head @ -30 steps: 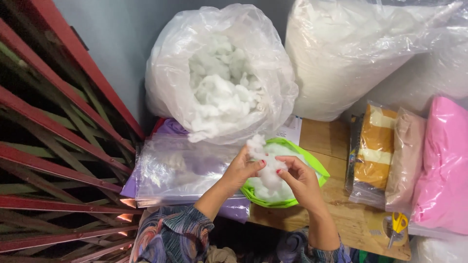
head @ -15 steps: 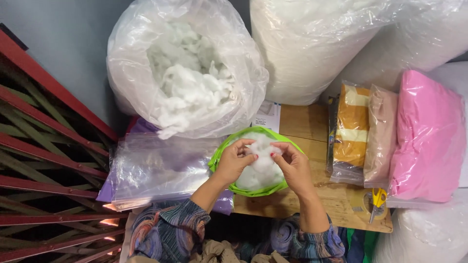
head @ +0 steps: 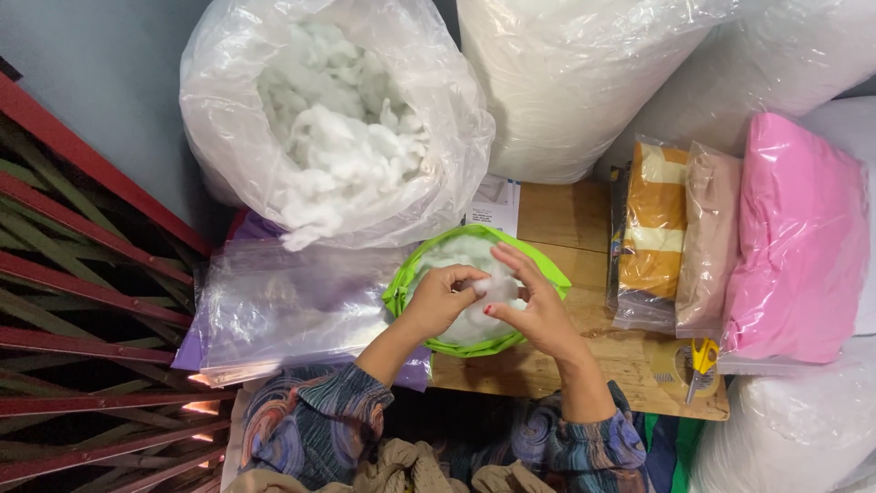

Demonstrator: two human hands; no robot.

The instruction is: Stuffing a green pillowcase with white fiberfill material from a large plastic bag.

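Left hand [head: 436, 301] and right hand [head: 538, 312] pinching white stuffing [head: 482, 292] over green cover [head: 547, 271] (right fingers partly spread), near table's [head: 566, 365] left edge.

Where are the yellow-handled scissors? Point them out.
In the head view the yellow-handled scissors lie at the wooden table's right end, on a tape roll, just below the pink packaged cushion.

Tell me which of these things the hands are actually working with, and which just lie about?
In use: left hand, right hand, white stuffing tuft, green cover, open bag of stuffing.

Lying about: yellow scissors, tape roll, pink pillow, striped pillow, flat clear bags.
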